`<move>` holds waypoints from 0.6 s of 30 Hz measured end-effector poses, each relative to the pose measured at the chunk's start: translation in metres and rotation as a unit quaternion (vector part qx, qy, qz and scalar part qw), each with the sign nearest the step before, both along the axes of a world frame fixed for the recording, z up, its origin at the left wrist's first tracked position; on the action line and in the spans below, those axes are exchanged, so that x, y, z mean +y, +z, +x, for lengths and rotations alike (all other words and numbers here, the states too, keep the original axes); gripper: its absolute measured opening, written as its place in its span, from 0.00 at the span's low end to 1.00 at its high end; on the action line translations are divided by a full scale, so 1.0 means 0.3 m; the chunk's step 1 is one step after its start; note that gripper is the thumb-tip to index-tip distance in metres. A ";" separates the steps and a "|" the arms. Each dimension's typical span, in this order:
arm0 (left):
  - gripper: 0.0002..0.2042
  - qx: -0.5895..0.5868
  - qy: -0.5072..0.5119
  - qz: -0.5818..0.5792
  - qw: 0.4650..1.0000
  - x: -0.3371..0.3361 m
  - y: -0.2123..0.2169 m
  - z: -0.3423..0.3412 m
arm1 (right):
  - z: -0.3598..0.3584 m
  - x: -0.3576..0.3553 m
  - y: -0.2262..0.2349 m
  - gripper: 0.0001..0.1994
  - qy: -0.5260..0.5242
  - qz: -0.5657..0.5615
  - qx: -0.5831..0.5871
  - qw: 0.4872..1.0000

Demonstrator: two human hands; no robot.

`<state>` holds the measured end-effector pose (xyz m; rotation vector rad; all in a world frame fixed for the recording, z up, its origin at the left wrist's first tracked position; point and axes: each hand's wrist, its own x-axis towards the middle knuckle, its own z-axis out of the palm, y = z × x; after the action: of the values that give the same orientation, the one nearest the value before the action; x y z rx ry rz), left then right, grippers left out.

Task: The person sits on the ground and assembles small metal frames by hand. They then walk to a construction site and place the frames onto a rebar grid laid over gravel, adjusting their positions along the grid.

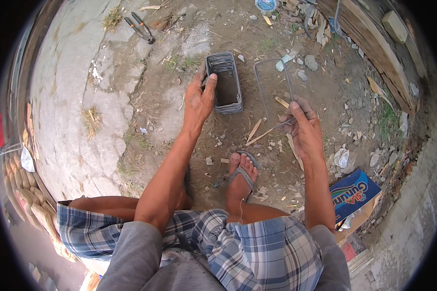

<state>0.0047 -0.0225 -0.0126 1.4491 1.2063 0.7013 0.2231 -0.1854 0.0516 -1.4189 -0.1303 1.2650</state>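
A neat stack of rectangular steel rebar stirrups (232,107) stands on the dirt in front of me, its loops lined up around an open middle. My left hand (199,101) grips the stack's left side, thumb over the top edge and fingers along the outside. To the right, a single rectangular stirrup (288,80) is held up off the ground by my right hand (306,127). The thumb and fingers pinch it at its near right corner. A gap separates this loop from the stack.
Pincers with orange-marked handles (141,30) lie at the far left. A blue cardboard box (355,195) sits at my right, and a wooden beam (374,53) runs along the far right. Stones, wood splinters and scraps litter the dirt; a cracked concrete slab (73,97) spans the left.
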 end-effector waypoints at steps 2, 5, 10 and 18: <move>0.28 0.011 0.004 0.013 1.000 -0.002 -0.004 0.003 | -0.054 0.069 -0.001 0.18 -0.006 0.017 0.021 1.000; 0.28 0.019 0.010 0.013 1.000 0.001 -0.018 -0.011 | -0.143 0.169 -0.032 0.20 0.029 0.009 0.006 1.000; 0.30 -0.061 0.022 -0.090 0.994 -0.007 -0.007 -0.015 | -0.207 0.245 -0.084 0.21 0.019 0.008 0.028 0.999; 0.28 -0.013 0.004 0.027 1.000 -0.019 0.007 0.016 | -0.244 0.274 -0.069 0.17 0.076 -0.046 -0.120 0.989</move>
<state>0.0095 -0.0282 -0.0107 1.4759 1.1814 0.7619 0.1500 -0.1030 0.0308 -1.6651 -0.3539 1.2316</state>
